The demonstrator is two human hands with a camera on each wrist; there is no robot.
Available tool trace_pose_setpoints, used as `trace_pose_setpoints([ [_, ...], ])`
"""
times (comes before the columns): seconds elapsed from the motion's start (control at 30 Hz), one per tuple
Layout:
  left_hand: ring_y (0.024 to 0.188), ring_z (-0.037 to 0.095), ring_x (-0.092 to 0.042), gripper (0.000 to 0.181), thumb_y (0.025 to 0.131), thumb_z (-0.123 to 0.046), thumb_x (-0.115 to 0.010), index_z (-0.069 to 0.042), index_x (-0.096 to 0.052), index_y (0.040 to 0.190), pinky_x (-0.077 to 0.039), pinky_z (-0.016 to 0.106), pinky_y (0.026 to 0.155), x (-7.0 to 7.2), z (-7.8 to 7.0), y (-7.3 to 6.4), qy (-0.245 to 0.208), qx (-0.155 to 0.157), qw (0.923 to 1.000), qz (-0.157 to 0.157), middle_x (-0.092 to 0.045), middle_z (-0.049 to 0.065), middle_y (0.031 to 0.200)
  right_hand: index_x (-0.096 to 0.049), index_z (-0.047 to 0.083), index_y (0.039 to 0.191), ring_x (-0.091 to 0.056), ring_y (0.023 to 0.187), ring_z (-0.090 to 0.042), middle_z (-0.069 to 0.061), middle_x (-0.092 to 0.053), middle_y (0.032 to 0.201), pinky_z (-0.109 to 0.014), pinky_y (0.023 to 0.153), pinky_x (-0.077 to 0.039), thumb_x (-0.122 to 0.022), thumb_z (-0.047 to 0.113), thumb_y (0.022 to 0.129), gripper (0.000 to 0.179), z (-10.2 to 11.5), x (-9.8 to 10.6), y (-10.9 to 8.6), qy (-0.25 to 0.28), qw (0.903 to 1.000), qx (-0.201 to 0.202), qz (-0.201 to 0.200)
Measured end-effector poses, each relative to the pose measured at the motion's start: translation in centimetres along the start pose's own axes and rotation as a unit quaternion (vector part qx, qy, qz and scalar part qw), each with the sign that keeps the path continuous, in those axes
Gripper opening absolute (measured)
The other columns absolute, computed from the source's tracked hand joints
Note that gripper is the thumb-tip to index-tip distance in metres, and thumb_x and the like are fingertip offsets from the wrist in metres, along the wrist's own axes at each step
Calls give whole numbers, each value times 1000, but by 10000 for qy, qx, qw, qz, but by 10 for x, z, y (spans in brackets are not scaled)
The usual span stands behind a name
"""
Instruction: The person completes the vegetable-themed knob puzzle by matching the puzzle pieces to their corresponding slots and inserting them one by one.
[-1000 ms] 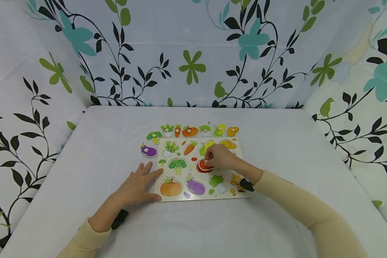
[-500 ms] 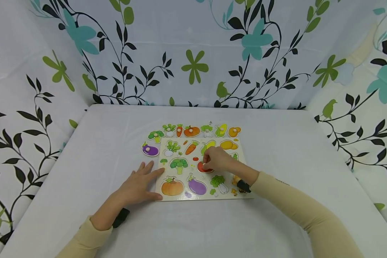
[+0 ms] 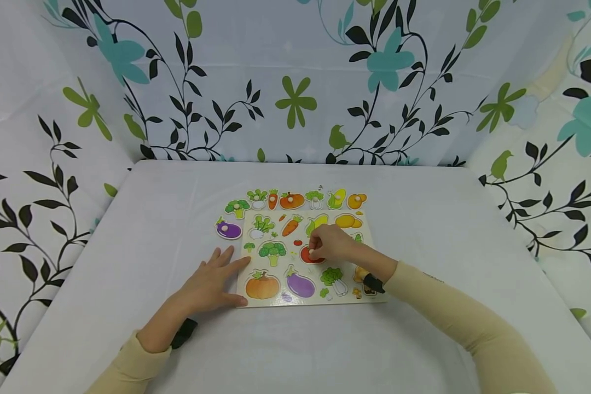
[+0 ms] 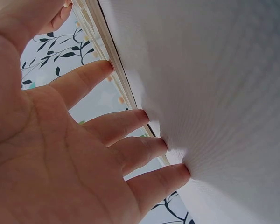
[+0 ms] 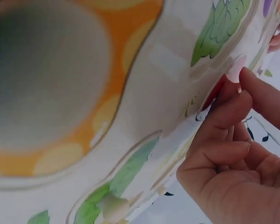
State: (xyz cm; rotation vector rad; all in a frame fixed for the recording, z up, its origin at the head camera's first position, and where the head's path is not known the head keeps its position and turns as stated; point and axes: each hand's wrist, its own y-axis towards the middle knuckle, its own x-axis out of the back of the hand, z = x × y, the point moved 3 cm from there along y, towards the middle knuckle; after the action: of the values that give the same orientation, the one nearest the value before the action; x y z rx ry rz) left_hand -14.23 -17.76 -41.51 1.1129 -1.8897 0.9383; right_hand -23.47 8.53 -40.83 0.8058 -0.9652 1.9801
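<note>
On the white table point(image 3: 295, 350) lies the board point(image 3: 311, 302). The left hand point(image 3: 212, 282), fingers spread, rests at the board's left edge. The right hand point(image 3: 332, 242) pinches the tomato point(image 3: 306, 255) by its knob point(image 5: 236, 70), near the board's middle. Probably light and stiff, the tomato is best taken by that knob.

Vegetable pieces point(image 3: 295, 203), a barrier behind board point(image 3: 311, 270)

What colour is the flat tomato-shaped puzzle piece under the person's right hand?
The tomato-shaped piece is red; the head view shows it best.
</note>
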Motion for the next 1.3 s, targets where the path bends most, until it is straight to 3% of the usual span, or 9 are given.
trace_pose_setpoints([
  [0.13,144,55,-11,87,72,-38,-84,-12,-46,146,-16,73,110,0,0,0,-24,7,10000,24,-23,28,158,-68,11,98,-54,74,-16,-2,-62,84,-23,62,-44,-76,21,85,18,-8,15,0,58,9999,127,84],
  [0.27,145,55,-11,87,72,-38,-84,-12,-47,146,-17,73,110,0,-1,1,1,12,10000,18,-23,28,158,-67,8,110,-54,75,-19,-7,-62,86,-25,63,-44,-75,18,86,27,-23,43,7,123,9989,273,-363],
  [0.43,144,55,-12,86,72,-37,-85,-12,-47,145,-17,74,110,1,0,1,45,31,10000,-5,-23,28,158,-62,7,123,-52,83,-25,-13,-59,97,-29,66,-43,-70,17,90,36,-62,79,25,190,9925,-239,-1184],
  [0.53,144,55,-12,86,72,-37,-85,-12,-47,145,-18,74,110,1,0,1,47,36,10000,-2,-23,28,158,-59,10,128,-53,88,-29,-15,-59,106,-33,72,-44,-67,19,91,38,-89,92,34,284,9874,-726,-1380],
  [0.67,144,55,-12,86,72,-37,-85,-12,-47,145,-18,74,109,0,0,0,21,26,10000,6,-23,28,158,-56,11,129,-53,95,-30,-16,-58,113,-37,79,-43,-65,20,92,39,-115,97,41,569,9841,-1130,-1243],
  [0.83,144,55,-13,87,71,-38,-85,-12,-48,145,-19,74,109,-1,1,-1,24,41,10000,-4,-24,28,158,-58,10,125,-50,105,-32,-18,-56,123,-50,97,-39,-65,22,93,35,-130,95,50,781,9832,-1336,-969],
  [0.97,144,55,-12,87,71,-38,-85,-12,-48,145,-18,74,109,-2,1,-2,-26,54,10000,9,-23,28,158,-60,10,118,-50,105,-32,-15,-58,121,-55,101,-32,-65,24,93,29,-131,93,56,549,9828,-1477,-966],
  [1.3,144,56,-13,86,72,-39,-84,-13,-48,145,-19,75,108,0,-1,-3,-4,37,10000,-41,-24,28,157,-63,5,111,-49,103,-31,-14,-61,112,-53,100,-33,-62,22,95,23,-121,97,60,327,9815,-1455,-1198],
])
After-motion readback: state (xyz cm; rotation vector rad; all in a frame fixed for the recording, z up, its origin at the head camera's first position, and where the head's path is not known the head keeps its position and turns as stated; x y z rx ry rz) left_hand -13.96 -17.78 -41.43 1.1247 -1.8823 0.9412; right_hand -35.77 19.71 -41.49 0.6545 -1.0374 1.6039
